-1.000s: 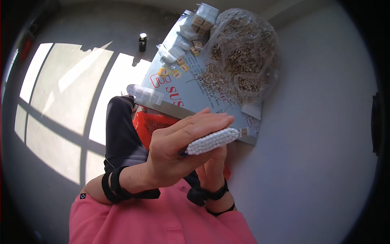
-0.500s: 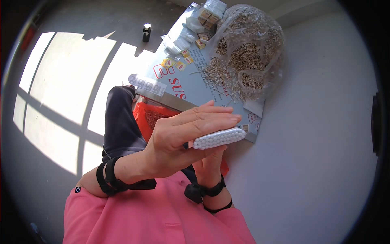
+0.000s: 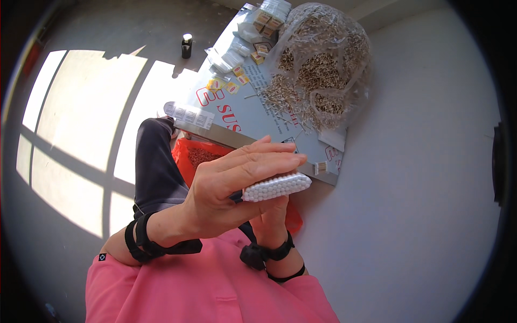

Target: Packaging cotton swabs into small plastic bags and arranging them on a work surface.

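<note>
A flattened pack of cotton swabs [image 3: 277,188] is held between my two hands, its white cotton tips turned toward me. My left hand [image 3: 221,183] lies over the top with fingers stretched together, its thumb side below the pack. Under the pack my right hand [image 3: 270,220] supports it from below; its fingers are mostly hidden behind the swabs and my left hand. Beyond them, a small bundle of swabs [image 3: 321,168] stands at the near right edge of the table.
The metal-topped table [image 3: 258,126] carries a big clear bag of loose swabs [image 3: 323,70], some spilled out. Yellow labels [image 3: 231,87], clear packs [image 3: 226,58] and a label strip [image 3: 188,114] lie leftward. A red bag [image 3: 186,161] sits below the edge; a black bottle [image 3: 187,47] stands on the floor.
Both hands and the swab pack have shifted slightly left and down in view, and the whole scene has shifted left a little. The small bundle at the table edge shows more fully.
</note>
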{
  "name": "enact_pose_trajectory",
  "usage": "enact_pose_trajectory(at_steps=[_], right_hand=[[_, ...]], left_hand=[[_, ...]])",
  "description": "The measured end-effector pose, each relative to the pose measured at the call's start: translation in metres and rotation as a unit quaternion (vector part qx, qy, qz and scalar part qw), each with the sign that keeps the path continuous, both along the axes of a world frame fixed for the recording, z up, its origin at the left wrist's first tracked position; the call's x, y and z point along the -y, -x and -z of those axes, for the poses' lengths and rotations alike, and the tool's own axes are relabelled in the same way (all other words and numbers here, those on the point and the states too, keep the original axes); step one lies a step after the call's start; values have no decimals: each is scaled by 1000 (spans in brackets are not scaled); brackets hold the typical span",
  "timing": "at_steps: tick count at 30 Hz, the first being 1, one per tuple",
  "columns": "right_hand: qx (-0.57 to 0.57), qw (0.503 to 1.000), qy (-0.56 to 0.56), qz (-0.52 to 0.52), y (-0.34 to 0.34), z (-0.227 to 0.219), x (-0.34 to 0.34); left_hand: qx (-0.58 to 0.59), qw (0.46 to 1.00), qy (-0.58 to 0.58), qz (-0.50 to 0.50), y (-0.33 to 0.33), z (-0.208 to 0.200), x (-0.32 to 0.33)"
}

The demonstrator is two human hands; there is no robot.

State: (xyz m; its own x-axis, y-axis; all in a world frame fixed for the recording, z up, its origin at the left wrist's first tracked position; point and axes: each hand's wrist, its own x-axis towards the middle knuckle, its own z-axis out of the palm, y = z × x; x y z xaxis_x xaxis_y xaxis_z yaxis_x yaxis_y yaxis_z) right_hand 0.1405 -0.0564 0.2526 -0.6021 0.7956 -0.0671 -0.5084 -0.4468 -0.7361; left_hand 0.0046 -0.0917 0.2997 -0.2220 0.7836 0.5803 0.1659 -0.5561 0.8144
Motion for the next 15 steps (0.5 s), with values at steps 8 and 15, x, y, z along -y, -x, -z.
enact_pose_trajectory(at_steps=[8, 15], right_hand=[[38, 999, 12, 9, 0, -2, -2], [1, 1000, -4, -9, 2, -7, -1]], left_hand=[[-2, 1000, -4, -18, 2, 1, 4], [-25, 999, -6, -36, 3, -1, 3]])
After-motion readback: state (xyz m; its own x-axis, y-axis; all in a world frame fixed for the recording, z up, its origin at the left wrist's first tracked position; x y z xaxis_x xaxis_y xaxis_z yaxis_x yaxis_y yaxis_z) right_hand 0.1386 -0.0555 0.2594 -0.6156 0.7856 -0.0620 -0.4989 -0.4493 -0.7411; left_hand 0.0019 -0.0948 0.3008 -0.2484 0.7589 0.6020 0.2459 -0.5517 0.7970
